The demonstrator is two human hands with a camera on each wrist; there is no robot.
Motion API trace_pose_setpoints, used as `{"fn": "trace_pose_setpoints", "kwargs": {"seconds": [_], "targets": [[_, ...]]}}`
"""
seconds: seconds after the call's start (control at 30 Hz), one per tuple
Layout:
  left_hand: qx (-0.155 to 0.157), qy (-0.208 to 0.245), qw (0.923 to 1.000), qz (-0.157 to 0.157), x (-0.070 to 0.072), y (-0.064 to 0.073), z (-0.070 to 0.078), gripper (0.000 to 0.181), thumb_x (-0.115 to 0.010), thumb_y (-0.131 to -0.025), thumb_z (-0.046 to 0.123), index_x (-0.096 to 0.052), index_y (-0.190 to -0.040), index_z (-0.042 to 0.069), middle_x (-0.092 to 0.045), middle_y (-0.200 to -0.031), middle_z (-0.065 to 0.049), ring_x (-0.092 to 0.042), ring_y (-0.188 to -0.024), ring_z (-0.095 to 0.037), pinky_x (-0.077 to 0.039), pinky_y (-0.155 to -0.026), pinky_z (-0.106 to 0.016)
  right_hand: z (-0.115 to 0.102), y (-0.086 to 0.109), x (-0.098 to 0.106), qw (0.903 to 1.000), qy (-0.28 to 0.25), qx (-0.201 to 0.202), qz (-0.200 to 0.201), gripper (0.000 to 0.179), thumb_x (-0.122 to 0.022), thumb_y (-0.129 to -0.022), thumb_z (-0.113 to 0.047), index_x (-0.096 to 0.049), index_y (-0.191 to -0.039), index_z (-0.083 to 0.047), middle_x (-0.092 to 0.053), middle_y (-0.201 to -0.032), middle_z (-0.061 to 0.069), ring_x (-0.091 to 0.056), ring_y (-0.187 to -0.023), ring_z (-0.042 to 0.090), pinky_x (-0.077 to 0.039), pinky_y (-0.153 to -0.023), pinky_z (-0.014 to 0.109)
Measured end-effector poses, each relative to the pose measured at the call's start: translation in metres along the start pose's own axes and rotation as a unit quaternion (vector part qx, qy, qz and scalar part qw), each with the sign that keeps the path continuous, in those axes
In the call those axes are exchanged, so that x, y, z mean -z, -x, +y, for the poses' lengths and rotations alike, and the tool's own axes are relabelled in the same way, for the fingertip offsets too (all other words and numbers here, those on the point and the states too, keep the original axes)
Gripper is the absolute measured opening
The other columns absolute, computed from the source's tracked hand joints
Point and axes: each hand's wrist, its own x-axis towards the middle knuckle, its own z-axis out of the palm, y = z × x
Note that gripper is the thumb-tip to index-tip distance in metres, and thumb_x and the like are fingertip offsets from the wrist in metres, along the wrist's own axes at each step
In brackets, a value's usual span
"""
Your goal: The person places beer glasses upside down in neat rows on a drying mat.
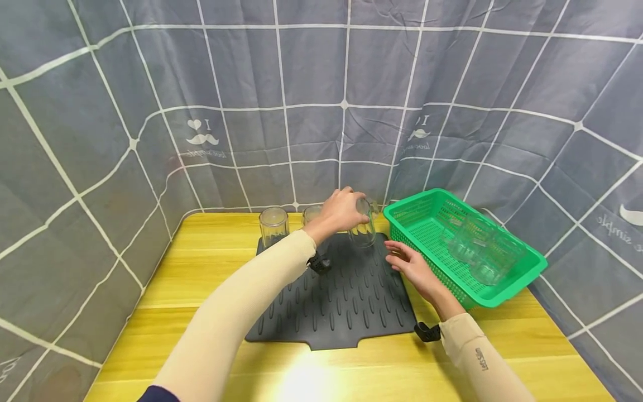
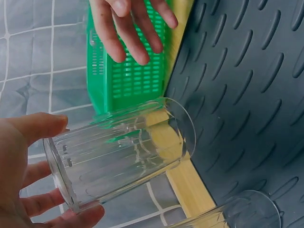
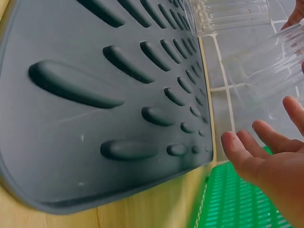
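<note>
My left hand (image 1: pixel 344 209) grips a clear glass mug (image 2: pixel 118 156) by its thick base, thumb on one side and fingers on the other. The mug's rim points down toward the far right corner of the black ridged mat (image 1: pixel 331 296). Two more clear glasses stand base up at the mat's back edge: one at the left (image 1: pixel 273 226), the other (image 1: pixel 311 215) partly hidden by my left hand and wrist. My right hand (image 1: pixel 409 265) hovers by the mat's right edge, fingers loosely extended and holding nothing, beside the green basket (image 1: pixel 427 245).
Several clear glasses (image 1: pixel 482 251) lie in the right part of the basket. Mat and basket sit on a yellow wooden table (image 1: pixel 201 279). A grey curtain (image 1: pixel 311 134) with white lines hangs close behind the table and along its sides.
</note>
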Motion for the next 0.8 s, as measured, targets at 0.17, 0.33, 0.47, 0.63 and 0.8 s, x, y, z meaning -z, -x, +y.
{"fn": "trace_pose_setpoints", "kwargs": {"seconds": [0.17,0.33,0.47,0.63,0.8], "targets": [[-0.001,-0.021,0.9997,-0.013,-0.003,-0.005,0.002,0.061,-0.072,-0.089,0.044,-0.057,-0.144,0.023,-0.051,-0.145,-0.009,-0.049,-0.133,-0.034,-0.051,-0.099,-0.048,0.0,0.004,0.001,0.9999,0.008,0.007,-0.002,0.054,-0.056,-0.104,-0.024,-0.038,-0.154,-0.011,-0.033,-0.16,0.022,-0.037,-0.144,0.042,-0.035,-0.114,0.06],[0.002,-0.028,0.9995,-0.015,-0.007,-0.009,0.004,0.061,-0.073,-0.089,0.044,-0.058,-0.143,0.022,-0.053,-0.143,-0.008,-0.05,-0.132,-0.034,-0.052,-0.098,-0.048,-0.002,0.006,0.002,0.9999,0.011,0.003,-0.003,0.053,-0.056,-0.104,-0.022,-0.04,-0.154,-0.012,-0.033,-0.16,0.02,-0.037,-0.145,0.042,-0.035,-0.114,0.06],[0.002,-0.034,0.9993,-0.019,-0.011,-0.012,0.005,0.061,-0.072,-0.089,0.044,-0.057,-0.144,0.021,-0.054,-0.143,-0.008,-0.051,-0.131,-0.034,-0.052,-0.098,-0.047,-0.002,0.006,0.003,0.9999,0.015,0.001,-0.005,0.054,-0.057,-0.104,-0.025,-0.039,-0.154,-0.013,-0.033,-0.16,0.021,-0.036,-0.145,0.042,-0.035,-0.114,0.06],[-0.003,-0.054,0.9983,-0.022,-0.017,-0.014,0.007,0.061,-0.072,-0.089,0.044,-0.057,-0.144,0.02,-0.056,-0.14,-0.009,-0.053,-0.128,-0.033,-0.051,-0.099,-0.046,-0.001,0.006,0.004,0.9999,0.014,0.0,-0.006,0.055,-0.058,-0.104,-0.028,-0.04,-0.154,-0.014,-0.033,-0.16,0.02,-0.038,-0.144,0.041,-0.035,-0.114,0.061],[0.002,-0.064,0.9975,-0.029,-0.024,-0.015,0.006,0.061,-0.072,-0.09,0.043,-0.057,-0.144,0.021,-0.055,-0.141,-0.008,-0.052,-0.127,-0.032,-0.052,-0.096,-0.047,-0.001,0.006,0.003,0.9998,0.021,0.002,-0.005,0.053,-0.056,-0.105,-0.025,-0.039,-0.154,-0.013,-0.035,-0.16,0.019,-0.039,-0.143,0.04,-0.036,-0.113,0.061]]}}
